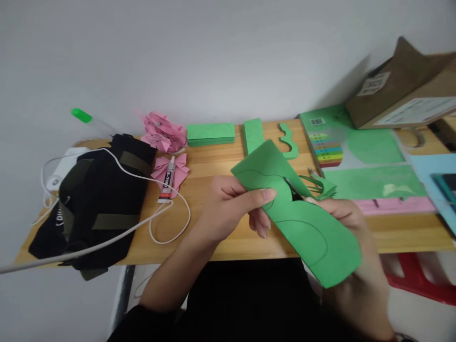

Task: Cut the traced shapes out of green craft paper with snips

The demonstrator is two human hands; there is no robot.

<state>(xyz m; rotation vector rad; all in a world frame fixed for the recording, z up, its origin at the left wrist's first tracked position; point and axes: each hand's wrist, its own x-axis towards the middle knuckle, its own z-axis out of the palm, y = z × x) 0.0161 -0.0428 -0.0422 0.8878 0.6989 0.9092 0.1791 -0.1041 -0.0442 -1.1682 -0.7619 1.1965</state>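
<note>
My left hand point(237, 204) pinches a folded piece of green paper point(302, 228) between thumb and fingers, in front of my body above the table. Curved pencil lines run across the paper. Partly behind its right side is my right hand point(351, 223), closed around scissors whose handles are hidden. The dark scissor blades point(292, 189) show in a curved cut along the paper's upper edge. Beyond that cut, thin green paper scraps point(318, 185) lie on the table. Farther back are a cut wavy green piece point(288, 142) and a green paper strip point(252, 135).
A stack of green paper point(211, 134) and pink paper flowers point(164, 133) stand near the wall. A glue tube point(167, 180), white cable point(156, 221) and black bag point(107, 204) occupy the left. Paper packs point(374, 180) and a cardboard box point(402, 85) are at right.
</note>
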